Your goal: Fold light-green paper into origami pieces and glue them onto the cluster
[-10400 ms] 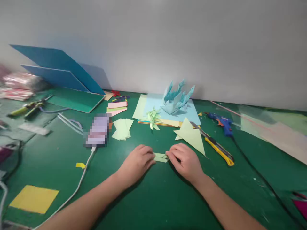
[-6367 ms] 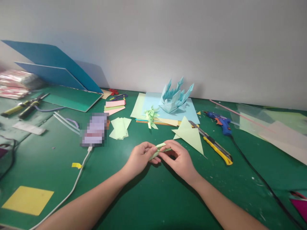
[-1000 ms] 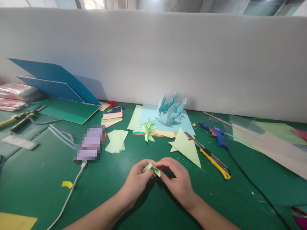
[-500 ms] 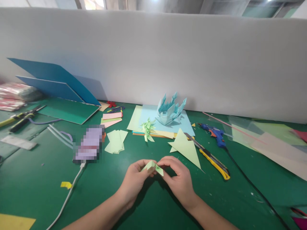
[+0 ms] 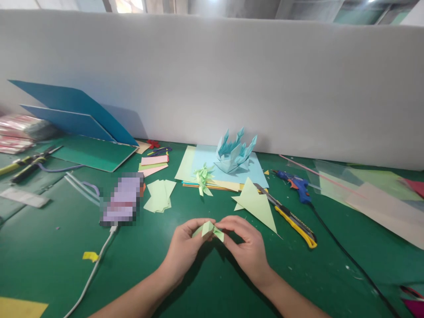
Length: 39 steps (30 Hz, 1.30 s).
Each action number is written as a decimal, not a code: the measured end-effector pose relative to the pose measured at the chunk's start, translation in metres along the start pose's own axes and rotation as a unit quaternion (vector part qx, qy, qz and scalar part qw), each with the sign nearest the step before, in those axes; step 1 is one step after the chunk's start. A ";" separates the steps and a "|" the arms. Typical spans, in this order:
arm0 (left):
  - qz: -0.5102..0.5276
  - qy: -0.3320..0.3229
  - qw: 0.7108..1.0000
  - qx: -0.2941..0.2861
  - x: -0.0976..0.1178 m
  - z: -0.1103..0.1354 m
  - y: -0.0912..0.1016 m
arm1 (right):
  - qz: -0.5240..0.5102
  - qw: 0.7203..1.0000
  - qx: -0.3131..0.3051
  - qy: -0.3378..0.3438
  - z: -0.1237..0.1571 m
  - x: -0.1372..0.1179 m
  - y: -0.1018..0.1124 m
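Between my two hands, low in the middle of the head view, is a small folded piece of light green paper [image 5: 207,228]. My left hand [image 5: 184,242] pinches its left part between thumb and fingers. My right hand [image 5: 247,238] grips the right end, where a flap sticks out under the fingertips. Fingers cover part of the folds. Beyond my hands lie folded green paper pieces [image 5: 203,177] in a small heap, a stack of green paper slips [image 5: 160,195] and a green paper triangle [image 5: 256,205].
A light blue folded-paper crown shape [image 5: 232,161] stands on paper sheets [image 5: 185,165] at the back. To the right lie a yellow utility knife [image 5: 294,225] and a blue glue gun [image 5: 300,187] with its cord. On the left are a blurred-out phone [image 5: 124,198], its white cable and pliers [image 5: 33,165].
The folded green paper has turned slightly, so more of its pale face shows by my left thumb. Both hands keep their grip in nearly the same place.
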<state>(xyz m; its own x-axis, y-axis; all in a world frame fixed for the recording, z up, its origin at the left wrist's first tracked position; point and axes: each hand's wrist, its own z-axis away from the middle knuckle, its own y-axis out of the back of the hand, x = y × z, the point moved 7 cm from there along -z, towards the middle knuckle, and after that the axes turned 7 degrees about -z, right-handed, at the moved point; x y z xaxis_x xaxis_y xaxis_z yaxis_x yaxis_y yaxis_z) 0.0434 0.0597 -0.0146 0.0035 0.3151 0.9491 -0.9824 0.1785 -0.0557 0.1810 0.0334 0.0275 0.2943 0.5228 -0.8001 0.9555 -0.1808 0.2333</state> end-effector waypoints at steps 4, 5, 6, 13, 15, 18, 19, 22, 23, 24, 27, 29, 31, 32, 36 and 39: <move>0.024 0.001 0.999 -0.024 0.002 0.002 -0.004 | -0.023 1.000 0.010 -0.019 -0.001 0.002 0.000; 0.026 0.001 0.999 -0.028 0.002 0.002 -0.005 | -0.028 0.999 0.011 -0.022 -0.001 0.002 0.000; 0.026 0.002 0.999 -0.032 0.002 0.002 -0.005 | -0.034 0.999 0.012 -0.024 -0.002 0.002 0.000; 0.066 0.018 0.996 -0.057 -0.001 0.002 -0.008 | -0.087 0.995 0.003 -0.049 -0.003 0.006 -0.002; 0.077 0.022 0.995 -0.057 -0.001 0.002 -0.008 | -0.106 0.993 0.000 -0.056 -0.003 0.008 -0.003; 0.079 0.021 0.995 -0.058 0.001 0.004 -0.009 | -0.126 0.990 -0.007 -0.066 -0.002 0.009 -0.005; 0.077 0.020 0.995 -0.060 0.001 0.004 -0.009 | -0.132 0.989 -0.008 -0.070 -0.002 0.010 -0.005; 0.071 0.018 0.995 -0.068 0.002 0.005 -0.011 | -0.153 0.985 -0.009 -0.084 -0.001 0.012 -0.006; 0.071 0.017 0.995 -0.070 0.002 0.005 -0.011 | -0.161 0.983 -0.010 -0.089 0.000 0.013 -0.006; 0.070 0.018 0.995 -0.072 0.003 0.005 -0.012 | -0.169 0.981 -0.011 -0.094 0.000 0.014 -0.006; 0.071 0.017 0.994 -0.078 0.003 0.006 -0.013 | -0.185 0.977 -0.015 -0.102 0.002 0.016 -0.007; 0.073 0.018 0.994 -0.082 0.004 0.006 -0.014 | -0.187 0.977 -0.014 -0.103 0.002 0.016 -0.007; 0.076 0.024 0.993 -0.089 0.004 0.006 -0.016 | -0.186 0.977 -0.012 -0.101 0.002 0.016 -0.006; 0.078 0.027 0.992 -0.095 0.003 0.006 -0.017 | -0.183 0.978 -0.010 -0.102 0.002 0.015 -0.005; 0.052 0.009 0.993 -0.102 0.006 0.006 -0.019 | -0.159 0.980 -0.004 -0.122 0.001 0.016 -0.004; 0.009 -0.025 0.997 -0.068 0.010 0.005 -0.015 | -0.163 0.976 -0.013 -0.143 0.000 0.019 -0.007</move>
<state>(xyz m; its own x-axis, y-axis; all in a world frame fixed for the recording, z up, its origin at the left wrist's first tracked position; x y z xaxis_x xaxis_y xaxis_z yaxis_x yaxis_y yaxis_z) 0.0575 0.0557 -0.0033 -0.0263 0.2732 0.9616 -0.9479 0.2986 -0.1107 0.1801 0.0440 0.0109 -0.0398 0.2939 -0.9550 0.9986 -0.0216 -0.0482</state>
